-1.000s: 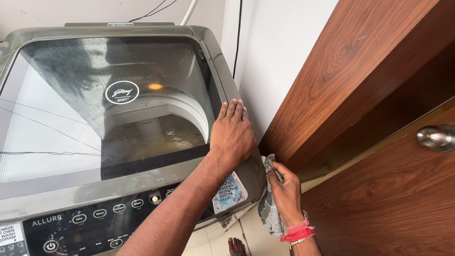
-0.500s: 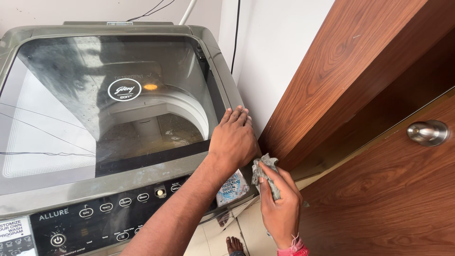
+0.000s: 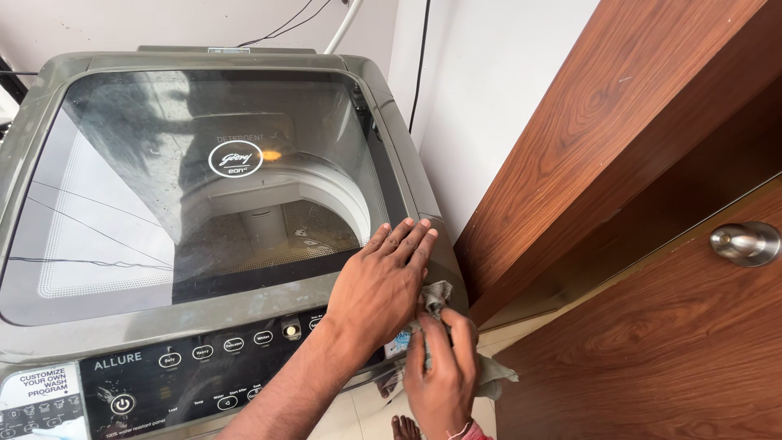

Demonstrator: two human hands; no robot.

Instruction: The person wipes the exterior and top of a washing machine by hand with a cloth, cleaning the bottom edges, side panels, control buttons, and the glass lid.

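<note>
two hands meet at the front right corner of the grey top-loading washing machine (image 3: 49, 98), about four o'clock from the middle of its glass lid (image 3: 187, 187). the left hand (image 3: 379, 285) lies flat and open, fingers spread and pointing toward one o'clock, palm pressing on the lid frame beside the control panel (image 3: 195, 375); it seems to serve as a brace, steadying the body while the other hand works. the right hand (image 3: 440, 375) is closed around a crumpled grey cloth (image 3: 444, 297), bunched so that a thick wad presses against the corner edge of the machine, just at five o'clock from the left hand and touching it. a loose tail of the cloth hangs out toward three o'clock. whether the cloth meets the sticker on the corner is hard to tell, since both hands cover it.

compared with half a second ago, the left hand has slid down the frame toward six o'clock, and the right hand has come in closer beneath it, covering most of the sticker that showed then. the wooden door (image 3: 652, 342) and its round metal knob (image 3: 745, 242) stand at three o'clock, untouched.
</note>
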